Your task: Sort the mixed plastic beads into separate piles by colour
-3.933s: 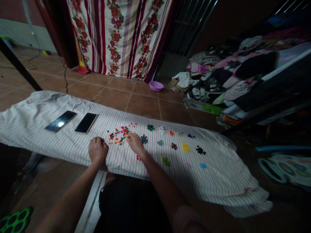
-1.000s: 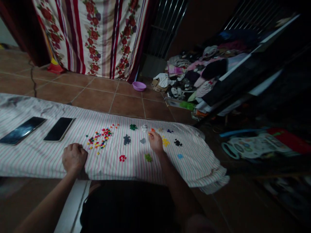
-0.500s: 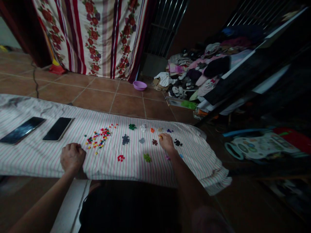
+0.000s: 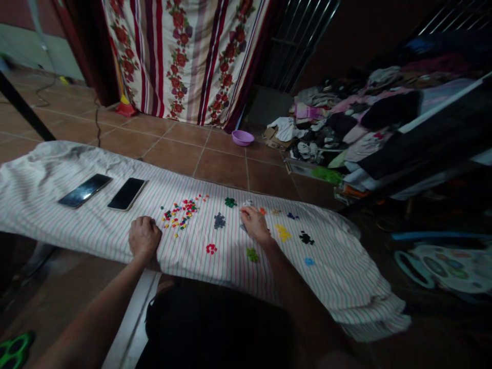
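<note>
On the striped cloth (image 4: 192, 261) lies a loose group of mixed coloured pieces (image 4: 182, 214), with single-colour piles to its right: dark green (image 4: 230, 202), grey (image 4: 219, 221), red (image 4: 211, 249), lime green (image 4: 252, 254), yellow (image 4: 283, 232) and black (image 4: 306, 237). My left hand (image 4: 144, 236) rests closed on the cloth, left of the mixed pieces; whatever it may hold is hidden. My right hand (image 4: 254, 222) hovers over the piles just below the white one (image 4: 248, 203), fingers bent and slightly parted, nothing visible in them. It partly covers a pale grey pile.
Two phones, one (image 4: 85, 190) farther left and another (image 4: 127, 194) nearer the pieces, lie on the cloth. Beyond its far edge a purple basin (image 4: 243, 138) stands on the tiled floor, near heaped clothes (image 4: 330, 123). A floral curtain (image 4: 180, 61) hangs behind.
My right hand has moved left from the yellow pile, and its pinched fingers have parted; the yellow piece is gone from them. The view has shifted left. My left hand stays closed.
</note>
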The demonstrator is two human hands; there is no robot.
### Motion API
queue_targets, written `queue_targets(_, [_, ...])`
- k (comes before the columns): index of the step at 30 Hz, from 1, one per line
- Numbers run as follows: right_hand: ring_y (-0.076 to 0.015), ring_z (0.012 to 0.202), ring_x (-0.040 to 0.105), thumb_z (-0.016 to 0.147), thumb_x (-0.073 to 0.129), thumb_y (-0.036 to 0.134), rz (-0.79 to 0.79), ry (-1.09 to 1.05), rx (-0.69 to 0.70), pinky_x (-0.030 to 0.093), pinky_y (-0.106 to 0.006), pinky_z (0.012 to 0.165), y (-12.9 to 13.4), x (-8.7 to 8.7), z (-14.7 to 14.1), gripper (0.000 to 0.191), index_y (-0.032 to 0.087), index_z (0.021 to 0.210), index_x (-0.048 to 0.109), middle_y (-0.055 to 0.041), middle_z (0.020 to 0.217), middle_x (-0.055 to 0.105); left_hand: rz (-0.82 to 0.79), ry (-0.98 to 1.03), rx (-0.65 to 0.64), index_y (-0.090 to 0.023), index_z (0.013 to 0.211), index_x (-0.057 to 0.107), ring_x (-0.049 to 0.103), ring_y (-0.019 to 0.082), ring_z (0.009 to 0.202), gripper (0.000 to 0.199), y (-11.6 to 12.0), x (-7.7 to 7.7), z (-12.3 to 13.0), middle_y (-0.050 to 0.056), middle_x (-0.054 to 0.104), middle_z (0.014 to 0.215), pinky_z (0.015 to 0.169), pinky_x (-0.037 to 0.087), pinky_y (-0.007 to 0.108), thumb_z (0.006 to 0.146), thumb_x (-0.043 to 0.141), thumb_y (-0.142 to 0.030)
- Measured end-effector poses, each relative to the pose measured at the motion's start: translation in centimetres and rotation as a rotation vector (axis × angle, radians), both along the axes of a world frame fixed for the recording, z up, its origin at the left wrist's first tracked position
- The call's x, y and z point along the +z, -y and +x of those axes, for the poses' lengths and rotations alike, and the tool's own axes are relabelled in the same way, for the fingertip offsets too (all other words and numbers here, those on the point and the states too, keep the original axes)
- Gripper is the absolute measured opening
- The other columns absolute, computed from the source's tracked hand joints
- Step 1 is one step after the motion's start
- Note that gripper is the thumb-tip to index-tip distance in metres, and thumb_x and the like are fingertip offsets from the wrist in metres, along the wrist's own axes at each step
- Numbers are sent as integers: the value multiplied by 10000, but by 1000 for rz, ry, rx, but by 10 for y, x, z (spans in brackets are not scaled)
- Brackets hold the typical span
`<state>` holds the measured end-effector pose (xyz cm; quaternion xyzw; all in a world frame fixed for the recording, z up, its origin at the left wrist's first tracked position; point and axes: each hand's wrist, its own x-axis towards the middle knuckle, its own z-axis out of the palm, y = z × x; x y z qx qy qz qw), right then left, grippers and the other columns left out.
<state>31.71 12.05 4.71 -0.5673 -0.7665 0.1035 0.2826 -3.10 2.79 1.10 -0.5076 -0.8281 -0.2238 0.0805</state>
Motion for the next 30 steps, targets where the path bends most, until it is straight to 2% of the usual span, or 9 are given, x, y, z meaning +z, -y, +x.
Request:
queue_targets(3, [-140, 815, 585, 824, 485, 153, -79, -90, 194, 449, -250, 764, 3, -7, -70, 222, 204, 922, 677, -29, 899, 632, 3, 16, -7, -177, 831, 589, 491, 237, 878, 180, 0, -1, 0, 105, 601, 913, 739, 374, 353, 806, 422, -238])
queue_targets(6, [-135, 865, 586, 838, 496, 128, -142, -76, 304, 443, -248, 809, 5, -14, -126, 237, 212, 969, 675, -27, 943, 630, 11, 31, -18, -180, 827, 590, 489, 236, 875, 170, 0, -1, -1, 105, 597, 907, 746, 374, 358, 800, 429, -228])
queue_targets(8, [-142, 911, 582, 845, 498, 120, -191, -6, 323, 438, -246, 827, 6, -17, -149, 251, 216, 999, 671, -35, 978, 627, 19, 35, -21, -181, 831, 590, 487, 234, 875, 165, 0, -1, -1, 103, 595, 906, 755, 377, 361, 797, 433, -222])
queue_targets(11, [-150, 946, 574, 859, 486, 122, -247, 103, 291, 433, -243, 825, 5, -17, -165, 264, 233, 1018, 666, -38, 1001, 620, 17, 38, -19, -178, 835, 588, 486, 233, 880, 167, 0, 0, -1, 104, 593, 906, 760, 380, 360, 801, 429, -217])
queue_targets(18, [-159, 962, 548, 876, 488, 157, -200, 145, 297, 416, -266, 868, 5, -22, -169, 174, 215, 937, 641, -46, 969, 603, 22, 32, -18, -174, 840, 579, 486, 237, 883, 166, 0, -1, -1, 110, 593, 908, 770, 381, 361, 805, 424, -221])
queue_targets(23, [-156, 926, 558, 841, 462, 98, -154, 33, 274, 431, -271, 861, 6, -22, -162, 205, 197, 931, 618, -47, 952, 609, 28, 21, -27, -181, 837, 579, 492, 234, 879, 173, 1, -3, -2, 101, 588, 904, 748, 380, 355, 809, 417, -236])
queue_targets(26, [-146, 912, 567, 819, 436, 77, -101, -73, 222, 442, -257, 851, 10, -20, -142, 262, 203, 962, 616, -39, 974, 609, 30, 4, -22, -182, 838, 581, 490, 237, 879, 184, 2, -4, -2, 103, 590, 904, 732, 382, 353, 807, 410, -245])
queue_targets(30, [-145, 869, 582, 801, 421, 91, -73, -153, 84, 462, -260, 813, 17, -21, -89, 266, 203, 902, 641, -35, 937, 607, 37, -2, -29, -179, 836, 588, 494, 241, 877, 187, 2, -4, -2, 105, 590, 898, 721, 386, 356, 794, 422, -257])
